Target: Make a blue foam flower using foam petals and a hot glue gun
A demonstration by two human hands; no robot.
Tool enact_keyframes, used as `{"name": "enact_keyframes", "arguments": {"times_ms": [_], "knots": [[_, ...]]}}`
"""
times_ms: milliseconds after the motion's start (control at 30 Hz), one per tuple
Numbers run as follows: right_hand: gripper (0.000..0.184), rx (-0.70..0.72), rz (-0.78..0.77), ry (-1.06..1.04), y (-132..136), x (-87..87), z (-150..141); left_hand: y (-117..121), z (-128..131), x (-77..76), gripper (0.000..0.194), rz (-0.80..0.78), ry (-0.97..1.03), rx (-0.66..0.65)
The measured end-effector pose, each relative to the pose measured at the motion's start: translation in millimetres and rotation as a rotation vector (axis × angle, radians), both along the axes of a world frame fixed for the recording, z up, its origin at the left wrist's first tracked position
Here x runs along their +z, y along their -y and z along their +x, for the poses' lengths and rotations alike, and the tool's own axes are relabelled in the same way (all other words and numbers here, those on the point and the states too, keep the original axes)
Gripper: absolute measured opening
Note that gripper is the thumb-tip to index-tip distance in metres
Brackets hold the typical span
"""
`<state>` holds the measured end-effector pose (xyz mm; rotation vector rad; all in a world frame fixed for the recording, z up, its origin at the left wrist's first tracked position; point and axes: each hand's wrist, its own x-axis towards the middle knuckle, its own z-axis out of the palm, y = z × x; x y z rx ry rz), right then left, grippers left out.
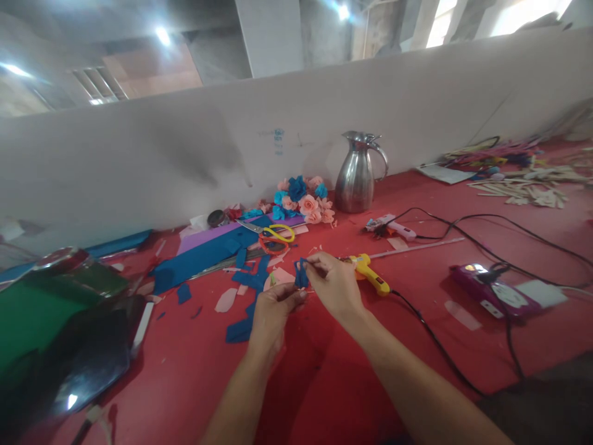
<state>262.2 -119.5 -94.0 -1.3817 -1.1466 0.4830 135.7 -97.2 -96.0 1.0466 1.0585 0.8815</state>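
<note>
Between my hands is a small piece of blue crepe paper (301, 273), raised over the red table. My left hand (275, 309) pinches its lower left side with thumb and fingertips. On the upper right side, my right hand (334, 281) grips the same paper, fingertips together. Blue paper strips (241, 330) and pink paper petals (226, 300) lie loose beside my left hand. A yellow glue gun (370, 273) rests just right of my right hand. Beyond the hands are scissors (273, 233) with yellow and red handles, and a cluster of pink and blue paper flowers (308, 203).
A steel jug (356, 176) stands by the white wall. To the right are a second glue gun (393, 227), a purple power strip (493, 290), trailing black cables (430, 327) and a pile of sticks (523, 188). Green wrapped material (41, 309) and a dark glossy object (97, 364) lie left.
</note>
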Motion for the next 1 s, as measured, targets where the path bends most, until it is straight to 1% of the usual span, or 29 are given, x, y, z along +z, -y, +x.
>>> {"name": "enact_keyframes", "arguments": {"times_ms": [233,367,500,700,1000], "knots": [[0.015,-0.007,-0.006,0.001,1.2,2.0,-0.9,0.1,-0.4,1.4,0.023,0.028,-0.02,0.013],[0.014,-0.003,-0.009,0.003,2.2,3.4,-1.1,-2.1,-1.2,0.0,0.024,0.047,-0.04,0.016],[0.014,-0.008,-0.009,0.007,2.6,4.1,-1.6,-3.4,-1.8,-2.8,0.027,0.053,-0.039,0.049],[0.014,0.016,-0.015,-0.046,2.7,5.1,-2.5,-2.9,-2.5,-2.1,0.027,0.021,-0.038,0.083],[0.015,0.049,-0.029,-0.116,3.2,7.0,-3.9,-1.5,-2.0,1.2,0.025,0.04,-0.055,0.068]]}}
